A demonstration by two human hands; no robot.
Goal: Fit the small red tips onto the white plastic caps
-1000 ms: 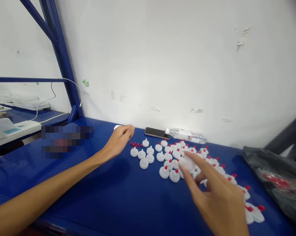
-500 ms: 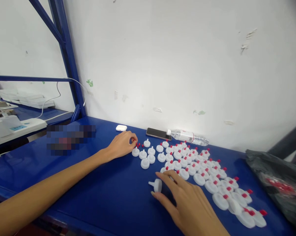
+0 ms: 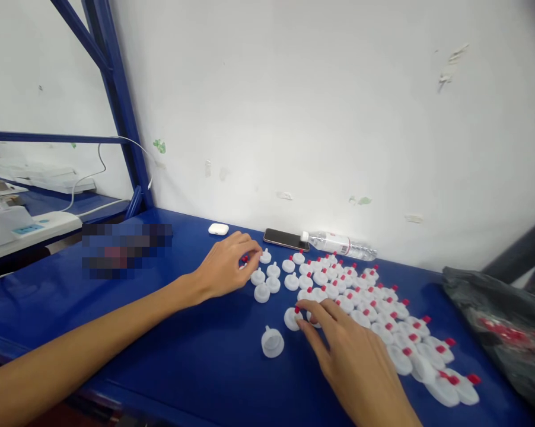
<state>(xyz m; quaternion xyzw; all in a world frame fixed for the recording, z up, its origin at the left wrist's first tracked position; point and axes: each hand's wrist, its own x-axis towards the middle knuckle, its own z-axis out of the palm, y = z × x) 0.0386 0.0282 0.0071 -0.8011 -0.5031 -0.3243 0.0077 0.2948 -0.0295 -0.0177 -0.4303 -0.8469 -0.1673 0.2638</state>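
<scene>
My left hand [image 3: 229, 264] curls over the table's left-middle, thumb and index fingertips together beside a white nozzle cap [image 3: 266, 257]. Whatever those fingertips hold is hidden. Small red tips [image 3: 245, 260] show partly behind that hand. My right hand [image 3: 350, 350] has its thumb and index finger at the red tip [image 3: 297, 309] of a white cap [image 3: 293, 320], closed round it. In front, apart from both hands, a bare white nozzle cap [image 3: 272, 343] leans with its hollow underside toward me. Several more bare nozzle caps [image 3: 262, 293] stand between my hands.
Many red-tipped white caps [image 3: 360, 318] cover the right of the blue table [image 3: 169, 362]. Along the wall lie a white case [image 3: 218, 229], a phone [image 3: 286, 239] and a clear bottle [image 3: 338, 244]. A dark plastic bag [image 3: 494, 308] rests at the right edge.
My right hand has let go of the bare nozzle cap, now on the table, and moved slightly up to a red-tipped one. My left hand has shifted right from the loose red tips.
</scene>
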